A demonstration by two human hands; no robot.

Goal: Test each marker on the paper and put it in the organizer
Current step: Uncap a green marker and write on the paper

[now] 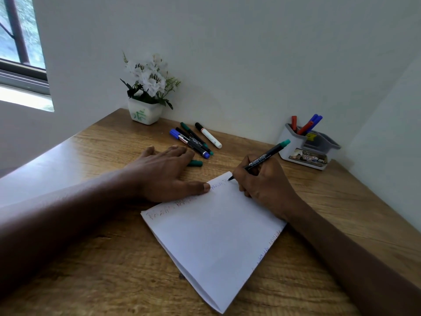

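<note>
Pinches a black marker (262, 159) with a green end in the right hand (264, 185), fingers curled round the barrel, bare tip down on the far corner of the paper (216, 236). Presses the left hand (164, 174) flat on the desk (91, 247), fingers straight and slightly spread, thumb tip touching the paper's far edge.

Along that far edge of the paper, faint red and blue scribbles; down its right edge, more blue marks. Just past the left fingertips, a green cap (195, 163) lying on the desk, partly hidden by them.

Farther back, near the wall, a loose cluster of capped markers (193, 139): one thick with a blue cap, dark ones with green ends, and a white marker (209, 136) with a dark cap.

At the far right by the wall, well apart from the paper, a white and grey organizer (293, 144), with red markers (304, 128) and blue markers (316, 120) standing tilted in its left compartment.

Left of the cluster, against the wall, a pot of white flowers (145, 111). At the upper left, a window (20, 53).
</note>
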